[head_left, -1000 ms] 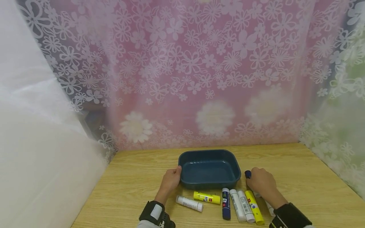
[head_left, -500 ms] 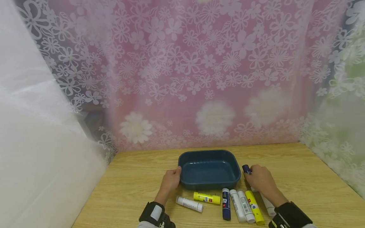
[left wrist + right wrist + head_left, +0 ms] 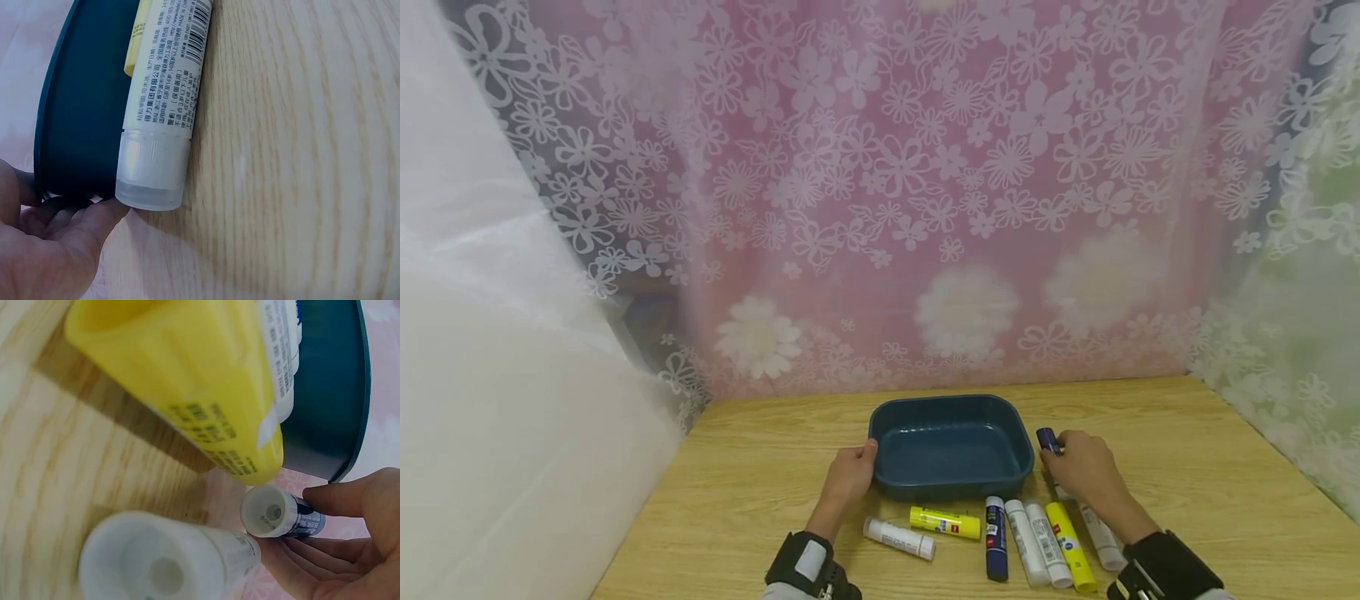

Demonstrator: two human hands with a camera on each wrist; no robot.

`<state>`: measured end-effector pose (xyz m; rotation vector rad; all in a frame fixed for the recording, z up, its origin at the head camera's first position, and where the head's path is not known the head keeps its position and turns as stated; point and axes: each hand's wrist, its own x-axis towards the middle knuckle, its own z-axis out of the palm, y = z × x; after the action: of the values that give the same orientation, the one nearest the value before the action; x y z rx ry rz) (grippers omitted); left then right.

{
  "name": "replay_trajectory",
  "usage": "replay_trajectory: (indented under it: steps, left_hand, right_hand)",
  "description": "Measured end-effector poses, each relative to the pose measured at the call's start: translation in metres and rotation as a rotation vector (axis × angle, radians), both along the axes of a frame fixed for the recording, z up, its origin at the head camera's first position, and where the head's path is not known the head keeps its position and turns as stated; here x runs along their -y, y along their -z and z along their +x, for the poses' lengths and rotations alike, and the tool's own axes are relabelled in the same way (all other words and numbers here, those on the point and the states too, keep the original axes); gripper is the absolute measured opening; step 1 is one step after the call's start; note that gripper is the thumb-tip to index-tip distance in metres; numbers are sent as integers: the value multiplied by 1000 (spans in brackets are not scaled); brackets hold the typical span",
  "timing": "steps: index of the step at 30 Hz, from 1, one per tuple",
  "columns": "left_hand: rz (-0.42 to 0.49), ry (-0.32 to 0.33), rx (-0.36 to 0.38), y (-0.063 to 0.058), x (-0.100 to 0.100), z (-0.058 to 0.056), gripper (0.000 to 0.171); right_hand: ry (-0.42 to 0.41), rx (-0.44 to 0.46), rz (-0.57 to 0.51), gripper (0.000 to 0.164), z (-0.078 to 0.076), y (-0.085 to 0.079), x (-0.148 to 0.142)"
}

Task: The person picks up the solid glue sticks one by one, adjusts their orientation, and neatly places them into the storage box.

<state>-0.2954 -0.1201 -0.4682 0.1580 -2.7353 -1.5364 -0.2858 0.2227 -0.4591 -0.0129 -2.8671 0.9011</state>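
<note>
Head view: basin (image 3: 951,490) stands on the desk (image 3: 760,483). Left hand (image 3: 847,479) holds the basin's left end, thumb at the rim. Right hand (image 3: 1084,471), off the basin's right end, pinches a dark blue glue stick (image 3: 1047,439) and is plainly the nearer hand to it. The stick lies just right of the basin, apart from its wall; long axis mostly front-to-back, far end angled slightly toward the basin. Judgement: the key relation is this small gap plus the rim between stick and interior. Off the basin's near side: white glue stick (image 3: 898,540), yellow glue stick (image 3: 945,522), further right a row of sticks (image 3: 1028,542). Left wrist view: thumb and fingers close about the basin's end. Right wrist view: pinched stick shows its white end to the camera, beside the basin's corner; cannot tell whether it clears the desk.
</note>
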Motion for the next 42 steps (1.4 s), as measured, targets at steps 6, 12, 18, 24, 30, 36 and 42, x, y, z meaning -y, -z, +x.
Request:
replay_trajectory:
  steps: [6, 12, 18, 24, 30, 36, 42]
  left_hand:
    - [6, 4, 1, 0, -1, 0, 45]
    - [4, 5, -17, 0, -2, 0, 44]
    - [1, 0, -6, 0, -1, -1, 45]
    - [10, 1, 4, -1, 0, 0, 45]
    - [6, -1, -4, 1, 1, 0, 45]
    - [-5, 1, -23, 3, 1, -1, 44]
    - [-6, 2, -22, 3, 1, -3, 45]
  right_hand:
    - [2, -43, -18, 39, -3, -4, 0]
    - [-11, -130, 7, 38, -7, -23, 1]
    - [-50, -147, 24, 40, -17, -49, 13]
    - [-133, -191, 51, 29, -31, -66, 38]
    - [-173, -160, 123, 25, -49, -67, 60]
    - [-254, -127, 134, 46, -56, -52, 72]
    - [-261, -123, 220, 44, -55, -35, 77]
